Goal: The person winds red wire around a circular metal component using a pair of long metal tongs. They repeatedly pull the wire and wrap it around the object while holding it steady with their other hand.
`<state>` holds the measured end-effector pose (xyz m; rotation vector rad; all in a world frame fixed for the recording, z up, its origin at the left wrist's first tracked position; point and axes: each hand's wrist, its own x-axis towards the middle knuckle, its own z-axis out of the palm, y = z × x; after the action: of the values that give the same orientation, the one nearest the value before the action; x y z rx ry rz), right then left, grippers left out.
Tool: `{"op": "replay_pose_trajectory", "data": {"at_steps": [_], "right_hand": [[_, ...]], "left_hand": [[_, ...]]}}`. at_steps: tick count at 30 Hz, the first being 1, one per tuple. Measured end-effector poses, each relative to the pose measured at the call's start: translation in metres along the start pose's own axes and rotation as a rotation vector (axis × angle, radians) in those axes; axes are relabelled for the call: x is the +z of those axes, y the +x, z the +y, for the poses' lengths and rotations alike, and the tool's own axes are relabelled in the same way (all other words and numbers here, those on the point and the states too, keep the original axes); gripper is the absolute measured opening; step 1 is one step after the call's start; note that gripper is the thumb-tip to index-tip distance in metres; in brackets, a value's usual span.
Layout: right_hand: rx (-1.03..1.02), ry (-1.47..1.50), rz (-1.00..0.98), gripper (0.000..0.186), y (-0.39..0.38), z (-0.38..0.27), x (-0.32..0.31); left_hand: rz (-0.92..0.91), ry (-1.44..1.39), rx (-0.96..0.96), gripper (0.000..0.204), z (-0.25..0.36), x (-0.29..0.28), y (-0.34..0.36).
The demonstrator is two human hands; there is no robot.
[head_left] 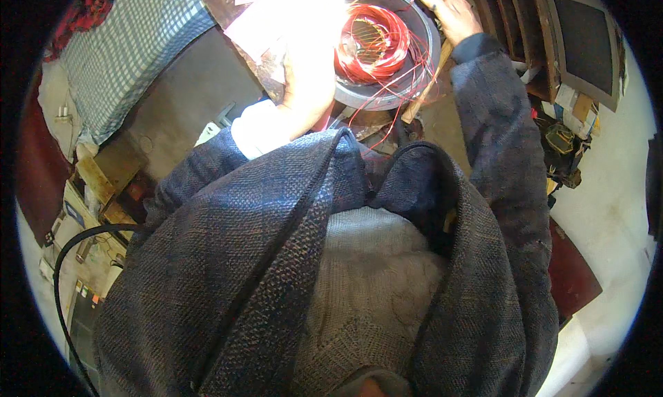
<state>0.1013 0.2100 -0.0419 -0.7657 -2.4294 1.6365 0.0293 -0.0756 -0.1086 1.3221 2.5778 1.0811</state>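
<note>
A round grey metal housing [434, 55] sits at the top of the view with a thick coil of red winding wire [390, 58] inside it. Loose red strands trail over its rim and down toward my coat. My right hand [452, 11] is at the far right of the rim, fingers bent and closed on its edge; part of the hand runs out of view. Close along the housing's left side is my left hand [307, 96], thumb pointing up. Strong glare washes out its fingers, so what they hold, if anything, is hidden.
Beneath the housing is a cluttered wooden surface with pale paper [257, 34]. A checked cloth [141, 48] covers a bed or table at left. At right stand wooden shelves [511, 24] and a dark-screened monitor [583, 41]. A black cable [59, 276] loops at lower left.
</note>
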Motion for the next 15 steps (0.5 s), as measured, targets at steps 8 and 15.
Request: {"op": "replay_pose_trajectory", "data": {"at_steps": [8, 15], "right_hand": [[0.038, 0.514, -0.302, 0.032, 0.022, 0.016, 0.008], [-0.13, 0.616, -0.122, 0.021, 0.031, 0.056, 0.028]], "left_hand": [[0.15, -0.611, -0.346, 0.05, 0.031, -0.009, 0.025], [0.019, -0.528, -0.266, 0.064, 0.032, -0.022, 0.03]]}}
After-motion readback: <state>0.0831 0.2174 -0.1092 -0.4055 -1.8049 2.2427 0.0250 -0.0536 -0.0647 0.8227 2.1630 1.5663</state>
